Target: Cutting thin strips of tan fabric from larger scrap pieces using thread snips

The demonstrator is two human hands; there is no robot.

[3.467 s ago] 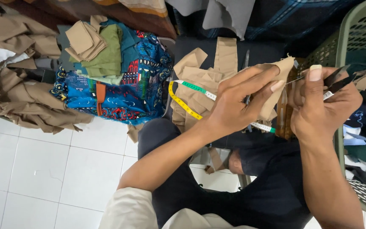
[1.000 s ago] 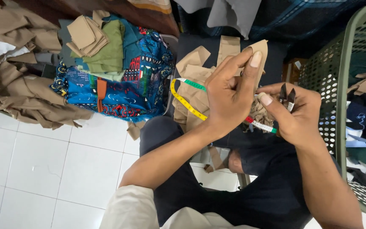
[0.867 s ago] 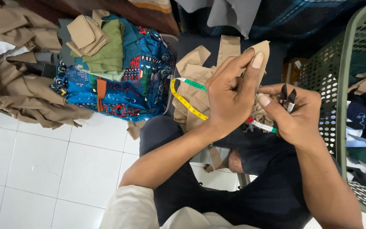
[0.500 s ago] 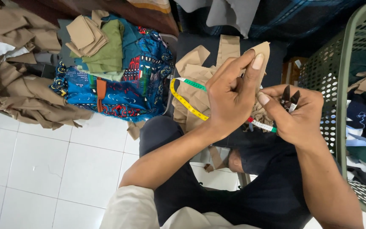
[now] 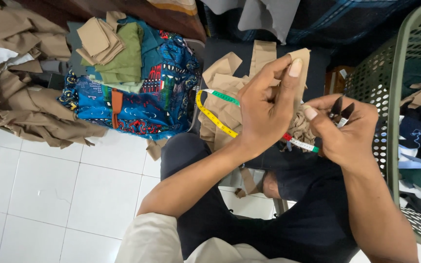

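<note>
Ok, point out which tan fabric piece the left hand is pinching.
The upright tan strip against the left hand thumb, raised above the loose tan pieces lying flat behind; the right hand holds small snips.

Even, soft daylight; a sharp picture overall.

The white floor [image 5: 40, 185] at lower left is brightly lit without glare; the top of the frame is left dim. Only faint shadows are cast, and slight bending is seen at the edges.
</note>
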